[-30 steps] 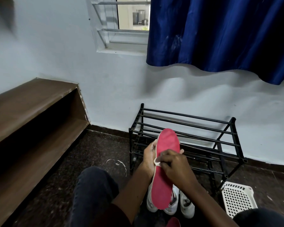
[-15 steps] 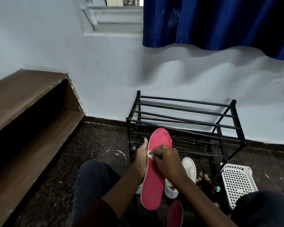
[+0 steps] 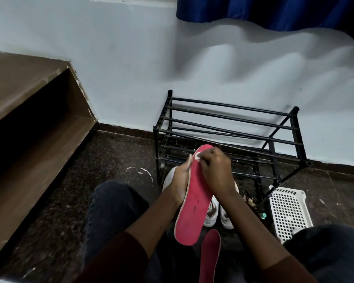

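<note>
Low in the centre of the frame the left hand [image 3: 181,180] grips the pink insole [image 3: 192,211] by its edge, while the right hand [image 3: 215,172], pinching a small white wipe [image 3: 197,157], has climbed from mid-sole to the toe end, so this wiping pass looks nearly finished.

No legible text or labels anywhere

dim indoor light | soft curtain [image 3: 274,11] shadows on wall [image 3: 131,68] | wide-angle edge bending
</note>
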Demonstrator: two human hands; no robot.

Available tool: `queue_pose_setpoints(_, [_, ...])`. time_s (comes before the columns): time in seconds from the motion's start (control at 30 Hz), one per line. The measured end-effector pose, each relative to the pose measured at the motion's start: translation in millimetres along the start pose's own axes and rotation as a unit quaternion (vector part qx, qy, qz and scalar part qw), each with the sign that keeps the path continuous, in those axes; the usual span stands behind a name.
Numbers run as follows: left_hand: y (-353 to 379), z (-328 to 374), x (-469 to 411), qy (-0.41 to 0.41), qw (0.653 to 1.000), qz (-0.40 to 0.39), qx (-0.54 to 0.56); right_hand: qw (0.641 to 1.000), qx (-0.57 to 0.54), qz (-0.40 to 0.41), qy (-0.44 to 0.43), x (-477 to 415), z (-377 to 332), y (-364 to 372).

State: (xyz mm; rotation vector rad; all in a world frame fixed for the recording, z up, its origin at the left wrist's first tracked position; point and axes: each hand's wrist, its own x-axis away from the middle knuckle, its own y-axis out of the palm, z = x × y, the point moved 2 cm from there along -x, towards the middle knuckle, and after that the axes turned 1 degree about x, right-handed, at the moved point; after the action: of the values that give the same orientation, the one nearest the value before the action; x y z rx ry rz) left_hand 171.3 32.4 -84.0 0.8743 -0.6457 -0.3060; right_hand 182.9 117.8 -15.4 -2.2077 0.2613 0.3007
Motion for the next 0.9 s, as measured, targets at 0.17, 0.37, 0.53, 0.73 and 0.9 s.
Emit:
queue_pose_setpoints(0.17, [-3.3,8.8,-1.1,-0.014,1.000,0.003,-0.018,0.993,-0.059,-0.099,-0.020,38.7,-6.2,-0.3])
queue_pose_setpoints(0.37, [-11.0,-0.4,-9.8,-0.005,0.997,0.072,-0.037,0.998,-0.027,-0.061,-0.010,22.9,3.6,2.8])
queue_pose_setpoints(0.53, [-2.9,-7.6,-8.7,-0.022,0.998,0.057,-0.010,1.000,0.008,0.020,0.015,-9.6,12.9,4.7])
queue_pose_setpoints(0.73, [4.5,-9.1,-2.4,-0.033,0.999,0.031,0.004,1.000,0.004,0.010,0.011,-8.8,11.6,4.0])
queue_pose_setpoints(0.9, [-2.1,-3.5,-3.4,-0.038,0.997,0.066,-0.029,0.997,-0.045,-0.055,0.017,23.2,3.0,3.6])
